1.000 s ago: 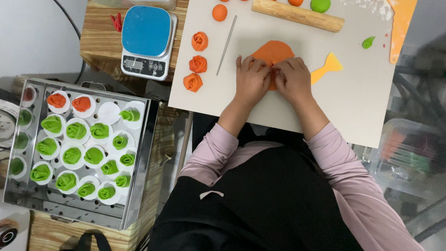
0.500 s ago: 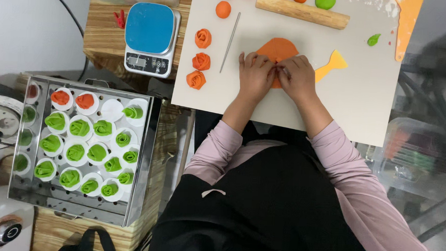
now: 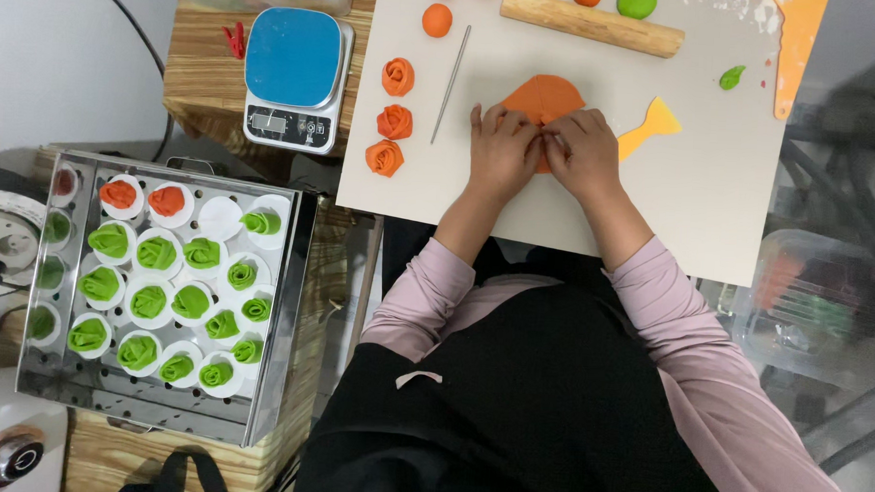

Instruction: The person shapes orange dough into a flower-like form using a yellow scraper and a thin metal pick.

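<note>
Dough shaping on a white work mat (image 3: 695, 198) over a wooden tabletop (image 3: 199, 78), beside a pale wall.
Steel steamer tray (image 3: 275, 367) holds green rosettes; both hands, left hand (image 3: 502, 148) and right hand (image 3: 585, 150), fingers curled, pinch the flat orange dough (image 3: 542, 95) mid-mat.

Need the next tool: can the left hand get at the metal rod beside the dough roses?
Probably yes: the left hand lies just right of the metal rod, with bare mat between; it would have to leave the orange dough.
</note>
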